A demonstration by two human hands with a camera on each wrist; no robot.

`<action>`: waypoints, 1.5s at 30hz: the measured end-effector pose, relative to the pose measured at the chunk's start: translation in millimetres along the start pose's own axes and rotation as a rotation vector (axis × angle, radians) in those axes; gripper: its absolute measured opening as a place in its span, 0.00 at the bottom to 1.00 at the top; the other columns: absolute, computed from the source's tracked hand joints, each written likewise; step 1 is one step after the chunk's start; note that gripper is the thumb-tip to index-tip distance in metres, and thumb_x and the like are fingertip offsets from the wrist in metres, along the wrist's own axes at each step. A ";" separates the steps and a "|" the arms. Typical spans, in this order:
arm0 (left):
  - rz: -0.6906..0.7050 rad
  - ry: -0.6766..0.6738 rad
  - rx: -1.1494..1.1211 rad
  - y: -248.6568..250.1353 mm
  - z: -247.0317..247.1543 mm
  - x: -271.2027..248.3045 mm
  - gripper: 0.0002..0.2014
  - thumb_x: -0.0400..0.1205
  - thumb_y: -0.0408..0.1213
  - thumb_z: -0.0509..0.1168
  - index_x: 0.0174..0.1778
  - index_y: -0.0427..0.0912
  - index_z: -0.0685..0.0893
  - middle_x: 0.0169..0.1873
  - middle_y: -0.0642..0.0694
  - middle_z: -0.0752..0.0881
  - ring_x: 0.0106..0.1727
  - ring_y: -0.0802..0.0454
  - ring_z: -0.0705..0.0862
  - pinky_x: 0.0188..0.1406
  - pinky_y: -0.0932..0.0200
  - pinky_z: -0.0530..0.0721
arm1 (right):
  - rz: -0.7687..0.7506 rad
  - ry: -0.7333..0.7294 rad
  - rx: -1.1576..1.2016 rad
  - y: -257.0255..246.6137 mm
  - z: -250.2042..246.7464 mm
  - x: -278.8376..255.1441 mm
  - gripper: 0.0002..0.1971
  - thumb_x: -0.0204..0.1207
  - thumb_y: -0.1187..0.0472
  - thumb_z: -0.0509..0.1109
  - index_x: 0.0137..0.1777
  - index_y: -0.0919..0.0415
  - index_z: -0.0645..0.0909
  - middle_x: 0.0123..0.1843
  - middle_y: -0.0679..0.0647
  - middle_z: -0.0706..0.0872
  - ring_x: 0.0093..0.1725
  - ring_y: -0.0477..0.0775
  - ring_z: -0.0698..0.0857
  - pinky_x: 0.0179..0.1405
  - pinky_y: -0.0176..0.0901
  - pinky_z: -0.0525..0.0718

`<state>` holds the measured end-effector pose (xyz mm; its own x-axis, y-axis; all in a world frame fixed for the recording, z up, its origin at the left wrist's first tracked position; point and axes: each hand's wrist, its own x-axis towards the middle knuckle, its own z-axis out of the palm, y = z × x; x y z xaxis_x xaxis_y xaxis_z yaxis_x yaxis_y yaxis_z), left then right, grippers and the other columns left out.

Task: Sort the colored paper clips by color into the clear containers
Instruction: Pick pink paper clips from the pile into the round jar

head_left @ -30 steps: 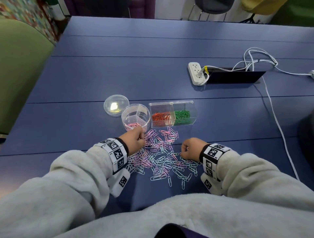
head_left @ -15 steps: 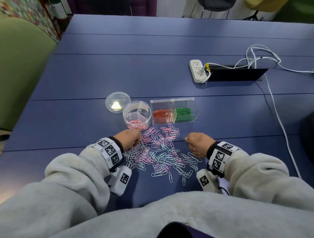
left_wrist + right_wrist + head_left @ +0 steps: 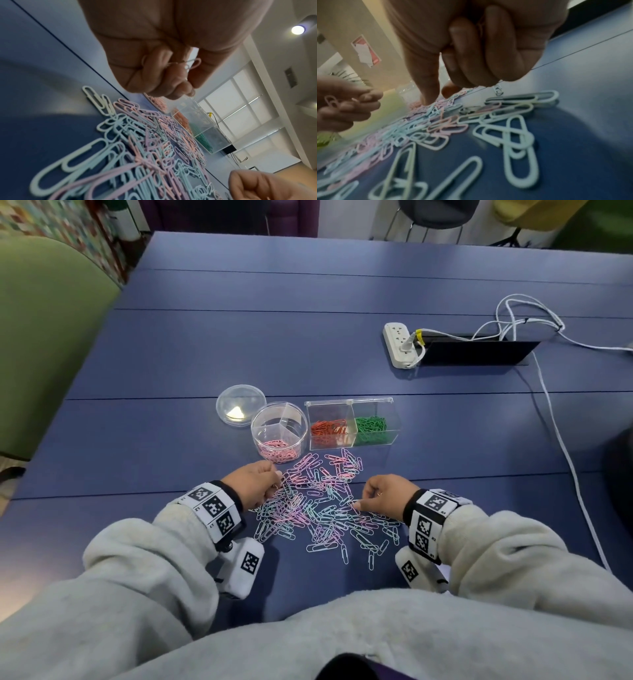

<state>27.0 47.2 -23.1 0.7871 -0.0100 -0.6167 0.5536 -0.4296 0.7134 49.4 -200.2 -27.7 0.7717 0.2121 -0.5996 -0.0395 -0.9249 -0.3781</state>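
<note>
Across the middle of the head view we have the loose pile of paper clips point(image 3: 322, 508) spread on the blue tabletop point(image 3: 308, 302), with the clear containers just above it in the frame. We judge the sorting partly done: the rectangular box point(image 3: 352, 422) already holds orange clips in its left compartment and green in its right, and the round container point(image 3: 279, 431) has pink clips in one section — its other sections look bare. What remains is the pastel heap of pink, light blue and lilac.

Our left hand point(image 3: 253, 482), at the pile's left edge, has its fingers curled around a few pink clips point(image 3: 192, 64), as the left wrist view shows. Our right hand point(image 3: 385, 496) curls at the pile's right edge with thumb and forefinger down among the clips; whether they have pinched one we cannot tell — the wrist view is blurred there.
</note>
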 end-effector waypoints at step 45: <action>0.236 -0.202 0.343 39.6 46.0 -17.0 0.15 0.81 0.44 0.66 0.28 0.48 0.81 0.09 0.58 0.71 0.14 0.63 0.66 0.21 0.68 0.66 | -0.370 0.049 0.112 -24.0 0.1 -43.4 0.11 0.72 0.55 0.76 0.33 0.42 0.78 0.31 0.38 0.79 0.32 0.33 0.76 0.37 0.25 0.73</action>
<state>23.1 -11.2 0.3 0.7931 -0.3046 -0.5275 0.2169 -0.6679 0.7119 16.8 -187.1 7.3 0.7763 0.5069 -0.3746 0.1800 -0.7478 -0.6390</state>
